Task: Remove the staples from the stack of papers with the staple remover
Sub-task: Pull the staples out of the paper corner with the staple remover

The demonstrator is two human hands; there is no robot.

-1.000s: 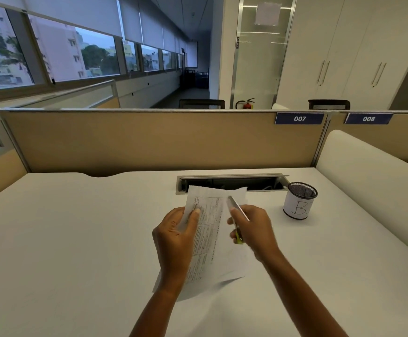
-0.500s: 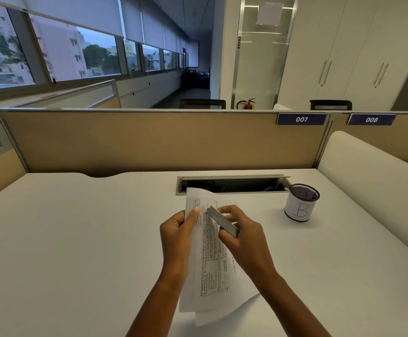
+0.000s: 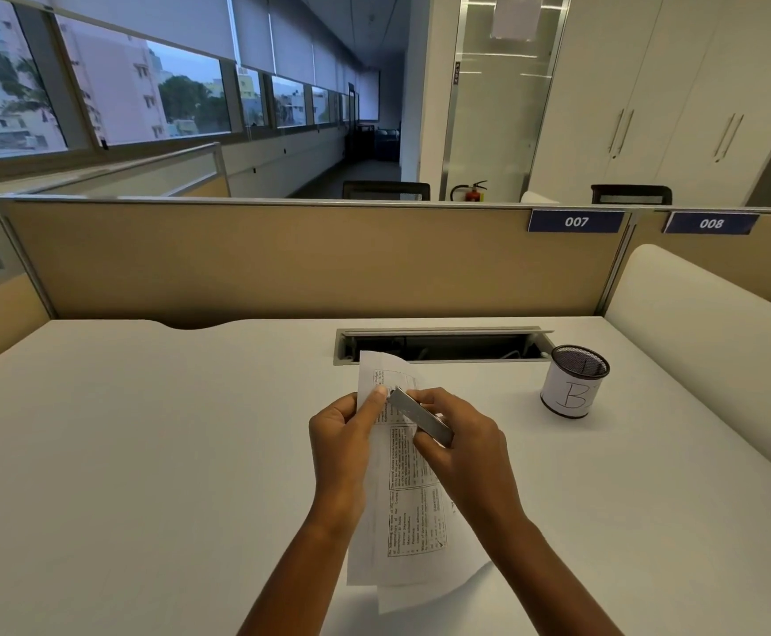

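You are at a workstation in an open-plan office: your white desk (image 3: pixel 144 452) is fenced by a tan partition (image 3: pixel 282 259) bearing number plates 007 (image 3: pixel 576 221) and 008 (image 3: pixel 710 223). A cable slot (image 3: pixel 443 345) is cut into the desk, and a mesh pen cup (image 3: pixel 574 381) stands near it. Beyond the partition you see chair backs (image 3: pixel 385 190), tall white cabinets (image 3: pixel 649 94), a fire extinguisher (image 3: pixel 471 192) and a long row of windows (image 3: pixel 112 94) with roller blinds.

matt white desk (image 3: pixel 190 452), printed paper sheets (image 3: pixel 413 511), dull grey metal staple remover (image 3: pixel 420 416), black mesh cup (image 3: pixel 578 360).

Dim open-plan office. White surface (image 3: pixel 144 452) backed by tan partition (image 3: pixel 282 259) labelled 007. Windows (image 3: pixel 112 94) with roller blinds at left; white cabinets (image 3: pixel 649 84) at right; red fire extinguisher (image 3: pixel 471 192) beyond.
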